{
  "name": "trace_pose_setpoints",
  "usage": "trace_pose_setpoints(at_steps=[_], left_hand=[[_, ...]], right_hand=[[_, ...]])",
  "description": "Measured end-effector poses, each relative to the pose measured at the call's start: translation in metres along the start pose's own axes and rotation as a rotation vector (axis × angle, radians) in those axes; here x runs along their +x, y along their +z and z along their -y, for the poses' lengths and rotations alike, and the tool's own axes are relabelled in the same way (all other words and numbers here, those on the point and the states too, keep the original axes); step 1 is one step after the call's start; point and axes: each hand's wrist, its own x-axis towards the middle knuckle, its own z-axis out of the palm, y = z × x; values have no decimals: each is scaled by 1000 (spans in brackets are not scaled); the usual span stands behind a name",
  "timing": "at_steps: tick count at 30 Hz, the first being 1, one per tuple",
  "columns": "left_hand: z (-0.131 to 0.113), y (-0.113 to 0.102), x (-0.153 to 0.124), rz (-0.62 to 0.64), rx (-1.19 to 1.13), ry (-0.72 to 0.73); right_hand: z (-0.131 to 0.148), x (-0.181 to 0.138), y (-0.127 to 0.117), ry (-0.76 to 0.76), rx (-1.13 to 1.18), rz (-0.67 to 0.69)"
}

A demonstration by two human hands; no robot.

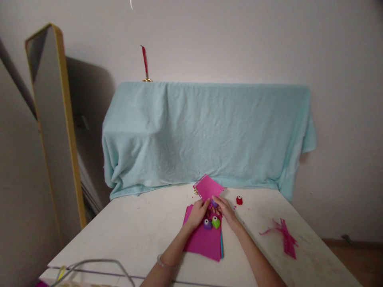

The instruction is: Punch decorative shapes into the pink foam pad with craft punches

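Your left hand (198, 213) pinches the near part of the pink sheet (208, 186), which stretches out just beyond both hands, and your right hand (224, 209) has its fingers closed around a purple punch (214, 203) at that same part. Just below and between your hands, a second punch (207, 224) and a green punch (216, 222) sit on the paper stack (203, 243). On the tabletop (140, 223), a red punch (239, 200) stands near your right hand, to its right, with scraps (289, 241) farther out that way.
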Motion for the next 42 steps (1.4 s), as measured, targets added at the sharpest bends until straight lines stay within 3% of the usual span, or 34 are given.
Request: trace_pose_setpoints(at_steps=[15, 20, 25, 42], left_hand=[[0, 1, -2, -44, 33, 6], [9, 1, 2, -73, 91, 18], [7, 0, 1, -19, 50, 41], [1, -1, -1, -33, 66, 14]], right_hand=[[7, -2, 2, 10, -27, -43], [3, 0, 2, 27, -51, 23], [4, -1, 2, 9, -56, 40], [6, -2, -1, 21, -33, 6]])
